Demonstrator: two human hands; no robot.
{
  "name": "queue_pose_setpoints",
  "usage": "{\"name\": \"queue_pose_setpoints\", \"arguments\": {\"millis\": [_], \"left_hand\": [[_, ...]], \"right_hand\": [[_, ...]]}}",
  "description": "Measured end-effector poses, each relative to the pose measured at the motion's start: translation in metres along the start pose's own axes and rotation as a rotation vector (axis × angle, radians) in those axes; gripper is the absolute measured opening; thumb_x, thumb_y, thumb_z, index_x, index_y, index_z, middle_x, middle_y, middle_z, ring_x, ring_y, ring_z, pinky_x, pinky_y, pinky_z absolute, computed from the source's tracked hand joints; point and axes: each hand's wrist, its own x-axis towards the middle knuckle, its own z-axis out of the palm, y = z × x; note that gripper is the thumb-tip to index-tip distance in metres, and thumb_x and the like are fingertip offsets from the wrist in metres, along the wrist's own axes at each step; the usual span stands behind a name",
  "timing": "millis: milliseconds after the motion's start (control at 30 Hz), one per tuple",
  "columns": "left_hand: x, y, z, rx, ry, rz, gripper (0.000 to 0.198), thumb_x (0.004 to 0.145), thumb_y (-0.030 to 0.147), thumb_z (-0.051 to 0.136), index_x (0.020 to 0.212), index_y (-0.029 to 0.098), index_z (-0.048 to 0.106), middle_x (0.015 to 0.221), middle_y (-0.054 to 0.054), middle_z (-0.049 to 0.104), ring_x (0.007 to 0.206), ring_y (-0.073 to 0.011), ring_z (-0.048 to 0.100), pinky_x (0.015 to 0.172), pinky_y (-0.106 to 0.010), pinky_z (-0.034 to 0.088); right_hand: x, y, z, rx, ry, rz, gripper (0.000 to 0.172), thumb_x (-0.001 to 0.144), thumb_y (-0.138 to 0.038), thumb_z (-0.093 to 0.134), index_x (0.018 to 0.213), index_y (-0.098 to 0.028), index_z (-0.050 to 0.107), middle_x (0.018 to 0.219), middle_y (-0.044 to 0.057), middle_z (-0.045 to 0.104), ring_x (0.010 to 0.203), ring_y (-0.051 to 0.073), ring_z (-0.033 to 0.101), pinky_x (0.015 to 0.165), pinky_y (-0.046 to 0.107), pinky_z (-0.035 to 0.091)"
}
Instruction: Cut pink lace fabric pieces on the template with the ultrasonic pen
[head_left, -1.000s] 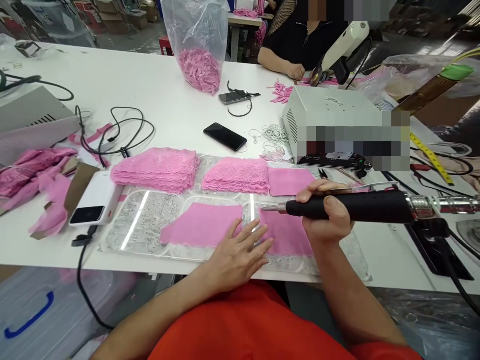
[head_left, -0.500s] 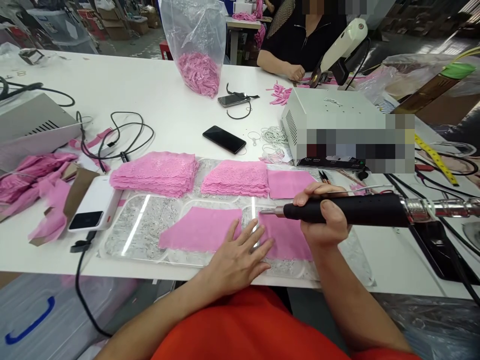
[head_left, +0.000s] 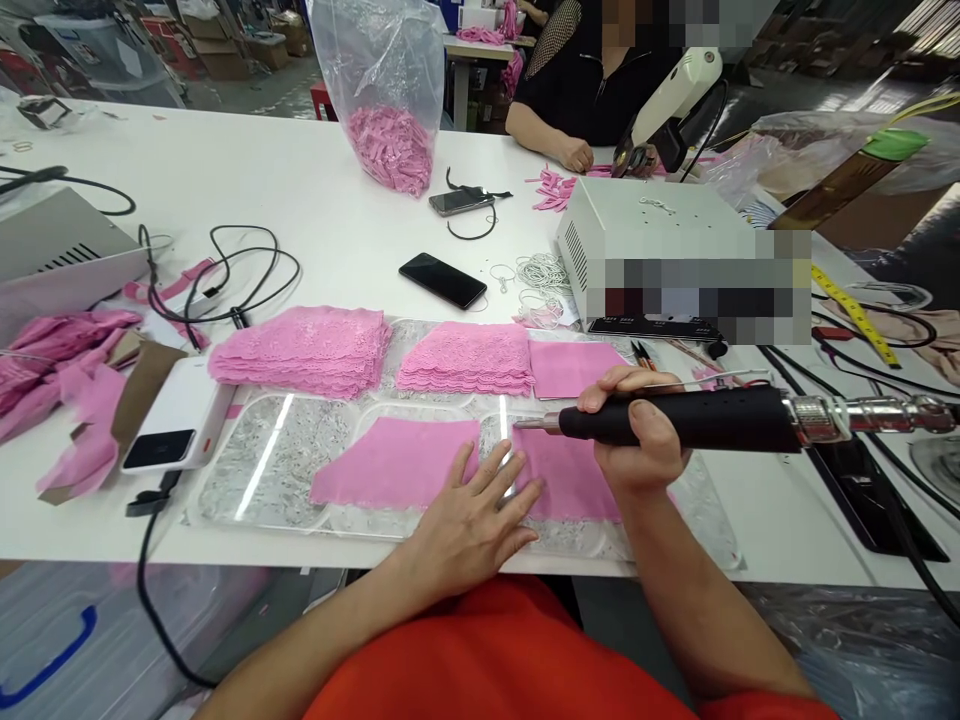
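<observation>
I am at a white table (head_left: 262, 250), and at its near side lies a speckled board (head_left: 274, 470). Beyond the board, to the right, is a grey box (head_left: 664, 215); farther back stands a clear plastic bag (head_left: 382, 60) with pink strips in its bottom. My right hand (head_left: 645, 450) grips a black-handled tool (head_left: 720, 420), thumb on top, its thin end pointing left. Along the board's far side are two stacks of pink lacy cloth, a bigger stack (head_left: 300, 350) on the left and a smaller stack (head_left: 465, 358) beside it. Nearer me, a left cloth piece (head_left: 397, 460) and a right cloth piece (head_left: 574, 485) lie flat on the board, just apart. My left hand (head_left: 469, 515) is empty, palm down, fingers spread across the gap between them. A black phone (head_left: 442, 280) lies past the stacks. The tool's metal tip (head_left: 541, 424) is at the right cloth piece's far left corner; I cannot tell whether they touch.
</observation>
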Motion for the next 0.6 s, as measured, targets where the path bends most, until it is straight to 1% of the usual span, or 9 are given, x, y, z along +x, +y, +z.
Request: {"name": "queue_pose_setpoints", "arguments": {"millis": [133,267,367,467,600], "left_hand": [[0.001,0.0,0.001,0.004,0.005,0.001,0.04,0.1,0.042,0.046,0.132,0.019,0.055,0.138,-0.011,0.057,0.137,-0.0318,0.043,0.116,-0.055,0.025],[0.0,0.001,-0.001,0.022,0.033,0.016,0.04,0.099,0.042,0.049,0.131,0.018,0.056,0.137,-0.011,0.058,0.135,-0.0315,0.045,0.117,-0.054,0.024],[-0.006,0.002,-0.006,0.015,0.059,0.063,0.035,0.1,0.036,0.048,0.127,0.016,0.057,0.134,-0.011,0.06,0.134,-0.0292,0.047,0.117,-0.051,0.027],[-0.014,0.002,-0.011,-0.011,0.059,0.116,0.032,0.1,0.031,0.048,0.125,0.014,0.058,0.131,-0.011,0.062,0.133,-0.0267,0.049,0.116,-0.046,0.032],[-0.022,0.001,-0.013,-0.033,0.064,0.135,0.031,0.098,0.029,0.051,0.125,0.014,0.058,0.131,-0.009,0.063,0.133,-0.0268,0.049,0.114,-0.045,0.035]], "right_hand": [[-0.001,-0.001,0.002,-0.017,-0.003,-0.024,0.008,0.072,-0.026,0.061,0.076,-0.019,0.06,0.077,0.0,0.061,0.054,0.012,0.059,0.055,0.032,0.05],[0.001,-0.002,0.002,0.011,0.002,-0.018,0.009,0.071,-0.025,0.06,0.077,-0.019,0.061,0.078,0.0,0.061,0.054,0.012,0.059,0.054,0.031,0.05],[0.001,-0.007,-0.003,0.05,0.01,-0.026,0.011,0.069,-0.026,0.058,0.077,-0.019,0.062,0.075,0.0,0.06,0.051,0.012,0.058,0.05,0.03,0.048],[-0.001,-0.013,-0.008,0.077,-0.016,0.002,0.013,0.068,-0.026,0.056,0.076,-0.018,0.063,0.074,0.001,0.059,0.05,0.011,0.056,0.047,0.029,0.047],[-0.005,-0.016,-0.011,0.113,-0.064,0.057,0.014,0.068,-0.025,0.057,0.078,-0.017,0.065,0.075,0.002,0.061,0.051,0.012,0.057,0.047,0.03,0.047]]}}
